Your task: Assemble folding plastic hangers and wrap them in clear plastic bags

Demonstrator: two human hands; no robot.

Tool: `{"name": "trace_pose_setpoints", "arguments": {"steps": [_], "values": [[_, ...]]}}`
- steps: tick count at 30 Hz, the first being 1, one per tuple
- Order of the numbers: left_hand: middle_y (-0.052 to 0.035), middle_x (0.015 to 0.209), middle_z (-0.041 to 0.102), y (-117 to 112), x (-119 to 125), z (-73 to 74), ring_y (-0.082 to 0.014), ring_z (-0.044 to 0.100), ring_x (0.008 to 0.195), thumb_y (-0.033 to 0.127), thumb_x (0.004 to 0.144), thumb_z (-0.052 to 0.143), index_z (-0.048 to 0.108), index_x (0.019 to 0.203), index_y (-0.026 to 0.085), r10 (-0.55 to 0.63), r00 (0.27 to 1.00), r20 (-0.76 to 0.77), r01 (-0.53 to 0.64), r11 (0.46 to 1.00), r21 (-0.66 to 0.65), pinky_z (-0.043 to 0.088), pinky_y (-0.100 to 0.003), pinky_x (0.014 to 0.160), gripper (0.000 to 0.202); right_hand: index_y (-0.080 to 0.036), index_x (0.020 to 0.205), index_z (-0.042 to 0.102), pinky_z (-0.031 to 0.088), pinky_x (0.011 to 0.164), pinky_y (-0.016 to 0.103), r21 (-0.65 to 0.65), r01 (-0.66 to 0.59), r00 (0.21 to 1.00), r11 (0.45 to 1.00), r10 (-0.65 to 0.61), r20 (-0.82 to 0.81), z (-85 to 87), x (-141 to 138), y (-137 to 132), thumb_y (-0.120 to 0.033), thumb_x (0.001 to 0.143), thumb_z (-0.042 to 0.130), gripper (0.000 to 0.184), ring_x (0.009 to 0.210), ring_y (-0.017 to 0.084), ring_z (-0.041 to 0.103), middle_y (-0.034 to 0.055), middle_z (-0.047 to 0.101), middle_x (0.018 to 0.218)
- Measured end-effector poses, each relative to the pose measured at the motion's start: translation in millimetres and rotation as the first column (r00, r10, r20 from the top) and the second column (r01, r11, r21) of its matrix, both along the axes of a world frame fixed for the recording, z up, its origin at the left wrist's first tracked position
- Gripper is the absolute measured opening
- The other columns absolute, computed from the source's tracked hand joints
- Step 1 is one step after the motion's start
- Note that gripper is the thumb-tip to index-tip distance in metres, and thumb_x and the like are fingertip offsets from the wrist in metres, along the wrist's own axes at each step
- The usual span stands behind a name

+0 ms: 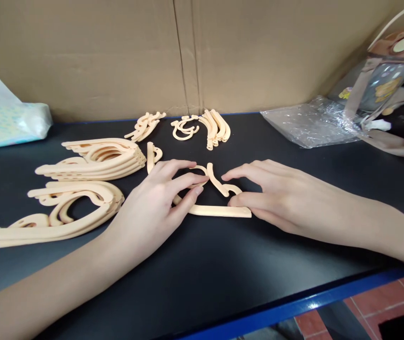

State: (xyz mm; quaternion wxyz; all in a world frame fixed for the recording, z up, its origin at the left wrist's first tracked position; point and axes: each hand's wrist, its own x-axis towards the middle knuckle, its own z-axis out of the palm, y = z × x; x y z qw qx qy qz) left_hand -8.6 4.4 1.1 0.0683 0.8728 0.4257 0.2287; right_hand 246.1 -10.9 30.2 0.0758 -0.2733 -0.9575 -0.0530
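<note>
We pinch 1 peach frame (213,208) flat on the table (202,264); left hand (152,208) grips its left end; right hand (276,198) its right; stacks (92,160) lie left.

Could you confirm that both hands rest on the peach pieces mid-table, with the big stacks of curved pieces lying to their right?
Not quite: the head view shows the stacks lying to their left, beside the left hand. Both it and the right hand do rest on the peach pieces.

no readable text on the peach plastic pieces (219,211), print on the clear packet (382,82) too blurred
</note>
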Motion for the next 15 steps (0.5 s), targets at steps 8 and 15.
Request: {"name": "trace_pose_setpoints", "arguments": {"steps": [8, 15], "values": [[-0.0135, 0.129, 0.063, -5.3, 1.6, 1.4, -0.0316, 0.06, 0.117, 0.034, 0.104, 0.04, 0.062, 0.127, 0.01, 0.038, 0.98, -0.197, -0.009, 0.989, 0.145, 0.054, -0.052, 0.097, 0.04, -0.017, 0.103, 0.068, 0.047, 0.091, 0.039, -0.051, -0.022, 1.0, 0.998, 0.021, -0.02, -2.0, -0.2, 0.3, -0.011, 0.098, 0.043, 0.026, 0.104, 0.024, 0.061, 0.0089, 0.067, 0.116], [-0.0153, 0.128, 0.063, -4.2, 1.1, 1.3, -0.0332, 0.06, 0.117, 0.035, 0.104, 0.039, 0.062, 0.124, 0.009, 0.052, 0.97, -0.239, -0.008, 0.983, 0.184, 0.052, -0.052, 0.098, 0.04, -0.017, 0.089, 0.066, 0.045, 0.089, 0.038, -0.115, -0.013, 0.996, 0.993, 0.002, -0.094, 2.5, -1.9, -2.1, -0.037, 0.102, 0.05, 0.028, 0.097, 0.023, 0.063, 0.0082, 0.069, 0.103]]}}
